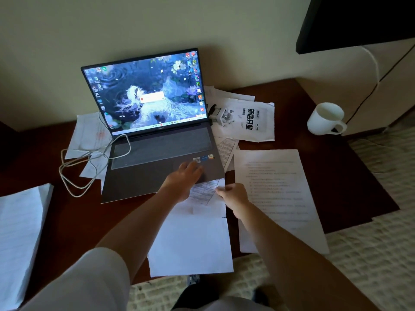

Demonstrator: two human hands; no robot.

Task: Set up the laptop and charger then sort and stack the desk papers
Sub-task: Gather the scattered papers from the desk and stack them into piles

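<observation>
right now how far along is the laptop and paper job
Done: laptop open, screen on, white cable at its left side. In hand: left hand on the trackpad; right hand has a grip on the table-printed sheet under the laptop corner. Left: loose papers unsorted; only one stack at left.

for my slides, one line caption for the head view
Left hand on open laptop, right hand pinching a paper.

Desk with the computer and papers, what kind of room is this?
Probably a home or hotel room desk: an open laptop, loose papers and a white mug on dark wood.
</observation>
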